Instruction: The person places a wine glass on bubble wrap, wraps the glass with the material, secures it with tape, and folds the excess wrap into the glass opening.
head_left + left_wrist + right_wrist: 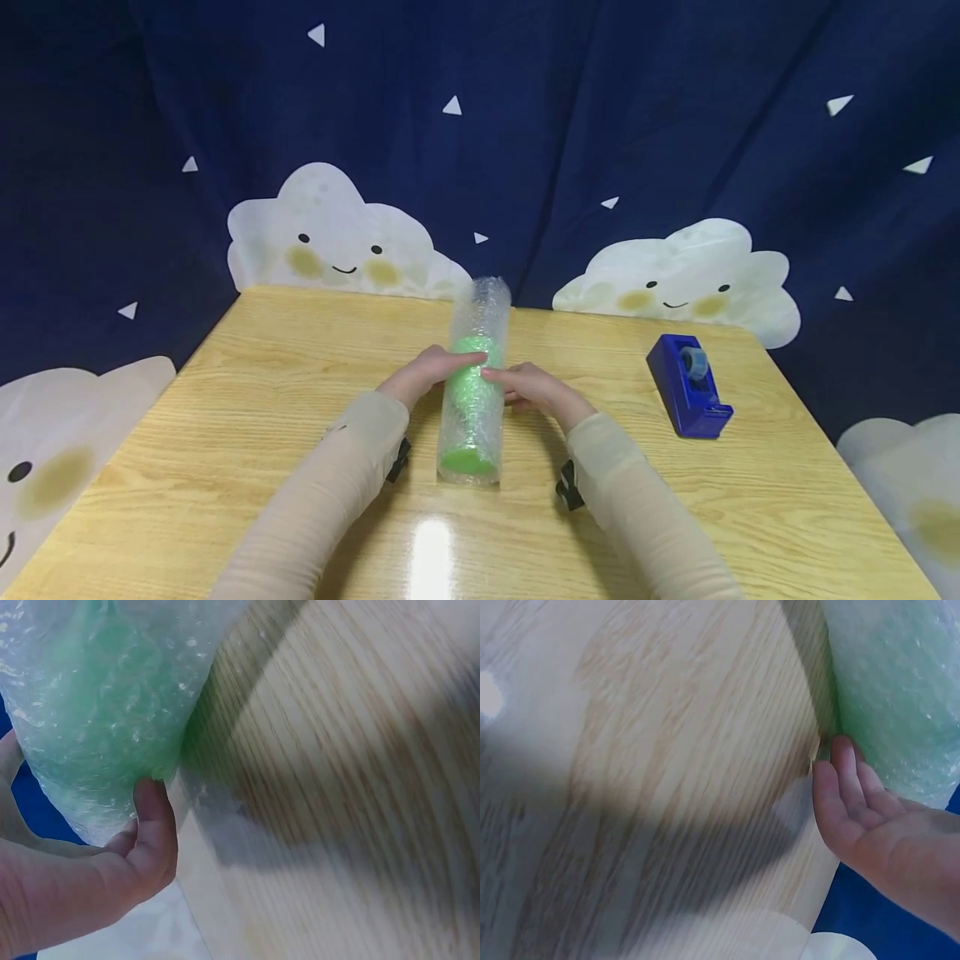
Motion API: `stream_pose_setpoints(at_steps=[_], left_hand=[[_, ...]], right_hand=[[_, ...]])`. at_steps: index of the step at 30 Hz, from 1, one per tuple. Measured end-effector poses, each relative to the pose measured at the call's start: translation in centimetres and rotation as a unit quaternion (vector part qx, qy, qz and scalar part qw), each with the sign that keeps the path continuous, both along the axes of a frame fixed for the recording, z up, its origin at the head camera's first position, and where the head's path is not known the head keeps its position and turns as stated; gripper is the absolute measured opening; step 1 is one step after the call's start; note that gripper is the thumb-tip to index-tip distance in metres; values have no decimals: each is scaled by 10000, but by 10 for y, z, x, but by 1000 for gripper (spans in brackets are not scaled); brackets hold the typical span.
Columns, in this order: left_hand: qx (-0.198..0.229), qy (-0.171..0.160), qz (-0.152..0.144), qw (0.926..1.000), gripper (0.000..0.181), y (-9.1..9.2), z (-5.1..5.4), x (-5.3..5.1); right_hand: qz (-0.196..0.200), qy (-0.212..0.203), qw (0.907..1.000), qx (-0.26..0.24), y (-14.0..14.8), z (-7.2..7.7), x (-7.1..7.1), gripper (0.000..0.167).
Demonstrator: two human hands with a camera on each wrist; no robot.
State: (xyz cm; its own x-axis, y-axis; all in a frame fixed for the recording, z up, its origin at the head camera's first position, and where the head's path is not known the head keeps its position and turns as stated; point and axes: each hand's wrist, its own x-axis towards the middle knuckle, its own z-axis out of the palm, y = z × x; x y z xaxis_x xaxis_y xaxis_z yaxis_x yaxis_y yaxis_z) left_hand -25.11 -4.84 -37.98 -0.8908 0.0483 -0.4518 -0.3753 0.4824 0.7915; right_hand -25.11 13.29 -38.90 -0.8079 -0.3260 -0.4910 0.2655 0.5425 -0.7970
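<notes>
A green object rolled in clear bubble wrap (471,408) lies lengthwise on the wooden table. It has a round green end near me, while empty wrap extends past its far end. My left hand (431,371) holds the roll from the left, thumb across the top and fingers bent against its side, as the left wrist view shows. From the right, my right hand (536,388) holds it too, its thumb on top near the left thumb. In the right wrist view the bent fingers (847,776) sit low along the wrap (900,690). The wrap blurs the green object's exact shape.
A blue tape dispenser (686,392) with a roll of clear tape (694,363) stands on the right part of the table (300,350). Behind the table's far edge hangs a dark blue curtain (525,125) with white clouds and triangles.
</notes>
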Motion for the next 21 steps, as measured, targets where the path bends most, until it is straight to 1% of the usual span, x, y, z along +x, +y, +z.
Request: stream_pose_setpoints(at_steps=[3,8,12,15,17,21], left_hand=[[63,17,56,10000,99,-1,-2,-1],[170,0,65,9998,91,-7,-4,-3],[259,-31,15,9997,84,-11,-3,-2],[415,-37,-5,9991,81,-13,-1,-1],[557,-48,-3,9984,76,-14,-1,-1],[637,-42,-3,9980,67,-15,-1,0]], right_hand=[[69,7,10000,15,0,-1,-1,68],[80,-39,10000,-8,0,1,-1,67],[70,-79,9999,-61,-1,0,-2,66],[80,-78,9999,-126,-2,-2,-2,65],[112,-59,9998,-178,-2,-2,-2,63],[165,-22,9995,-269,-4,-3,-1,62]])
